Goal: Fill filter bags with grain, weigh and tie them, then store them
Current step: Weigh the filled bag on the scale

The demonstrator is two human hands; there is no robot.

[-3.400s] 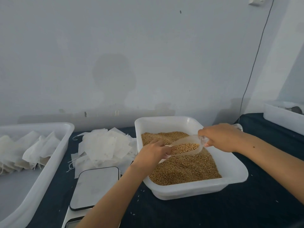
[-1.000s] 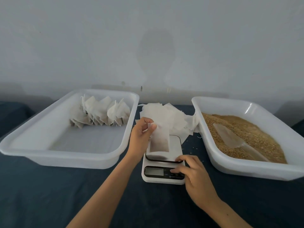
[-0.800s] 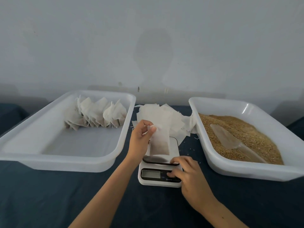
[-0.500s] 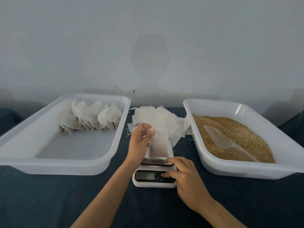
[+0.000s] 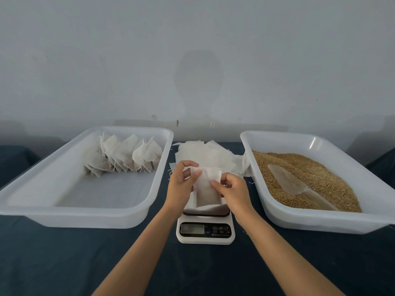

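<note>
A dark blue cloth covers the counter [image 5: 64, 263]. Two big white plastic tubs sit on it, smooth and shiny, with round corners. The left tub [image 5: 70, 216] holds a row of filled bags [image 5: 126, 157], white and puffy, at its far end. The right tub [image 5: 320, 223] is full of golden brown grain [image 5: 316, 174], small and bumpy. A clear plastic scoop [image 5: 288, 182] lies on top of the grain.

Between the tubs sits a small white scale [image 5: 205, 231] with a dark top and a little gray screen. Behind it lies a messy pile of empty bags [image 5: 209, 154], thin and flat like paper.

The filter bag [image 5: 208, 189] stands up on the scale plate, with both hands around it. It is white, soft and see-through, and the bottom half looks brown. The left hand [image 5: 181, 186] pinches its top left corner with thumb and fingers [image 5: 195, 174]. The right hand [image 5: 233, 191] pinches its right edge, with curled fingers [image 5: 215, 184] on the front of the bag.
</note>
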